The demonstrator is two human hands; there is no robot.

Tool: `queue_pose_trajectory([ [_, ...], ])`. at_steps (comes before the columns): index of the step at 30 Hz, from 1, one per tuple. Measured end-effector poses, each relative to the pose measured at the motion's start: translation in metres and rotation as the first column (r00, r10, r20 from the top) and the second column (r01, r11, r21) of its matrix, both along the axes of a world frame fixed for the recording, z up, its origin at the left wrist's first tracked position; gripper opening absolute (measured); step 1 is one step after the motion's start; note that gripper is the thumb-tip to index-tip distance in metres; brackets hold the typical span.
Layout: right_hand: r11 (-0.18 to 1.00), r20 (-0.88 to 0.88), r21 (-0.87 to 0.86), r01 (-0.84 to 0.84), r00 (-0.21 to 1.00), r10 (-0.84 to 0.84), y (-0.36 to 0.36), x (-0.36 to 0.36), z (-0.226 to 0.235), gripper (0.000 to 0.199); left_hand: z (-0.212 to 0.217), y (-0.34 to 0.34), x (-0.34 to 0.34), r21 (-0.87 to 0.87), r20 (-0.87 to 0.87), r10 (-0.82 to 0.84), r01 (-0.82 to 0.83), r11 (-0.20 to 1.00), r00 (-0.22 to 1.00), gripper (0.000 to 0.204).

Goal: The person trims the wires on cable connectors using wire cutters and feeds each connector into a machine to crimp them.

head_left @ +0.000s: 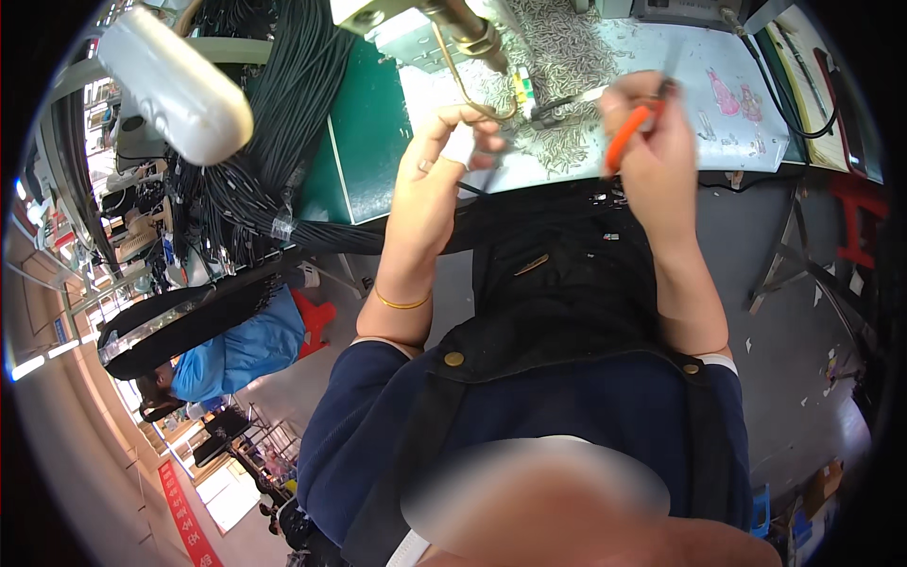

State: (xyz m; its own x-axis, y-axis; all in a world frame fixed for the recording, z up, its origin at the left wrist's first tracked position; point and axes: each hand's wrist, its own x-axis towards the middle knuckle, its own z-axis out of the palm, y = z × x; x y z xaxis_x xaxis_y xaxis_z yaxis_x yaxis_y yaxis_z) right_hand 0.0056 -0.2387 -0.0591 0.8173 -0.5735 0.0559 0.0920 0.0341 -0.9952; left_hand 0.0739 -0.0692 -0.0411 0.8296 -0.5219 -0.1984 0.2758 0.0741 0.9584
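Note:
My right hand (652, 151) is closed around pliers with orange handles (625, 142), whose metal end is blurred by motion. A short black cable piece with a pale end (572, 100) reaches from the machine to this hand's fingertips. My left hand (449, 142) is raised at the near edge of the work surface with its fingers curled in, and a white wrap (459, 144) covers one digit. What it pinches, if anything, is hidden. Just beyond it stands a bench machine with a metal spindle (477, 38), a bent brass-coloured tube (453, 80) and a yellow-green part (523, 87).
Many small metal pieces (562, 47) lie heaped on the white work surface (661, 66). A thick bundle of black cables (283, 104) hangs at the left over a green mat (364, 142). A white lamp-like cover (175, 85) juts in. A co-worker in blue (241, 345) sits left.

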Motion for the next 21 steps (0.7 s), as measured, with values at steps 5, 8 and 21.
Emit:
queue_pose_trajectory([
  [5,0.802,0.191,-0.541,0.253,0.966,-0.176,0.019,-0.013,0.014,0.022,0.000,0.000,-0.015,0.054,-0.111,-0.148,0.155,0.986,0.983,0.031],
  [8,0.716,-0.086,-0.649,-0.256,0.960,0.265,0.024,-0.027,0.016,0.018,-0.010,-0.009,-0.028,0.068,-0.015,-0.177,0.177,0.982,0.984,0.043],
  [21,0.749,-0.157,-0.549,-0.370,0.927,0.342,0.025,-0.032,0.012,0.017,-0.003,-0.011,-0.040,0.024,-0.025,-0.272,0.272,0.962,0.962,0.044],
])
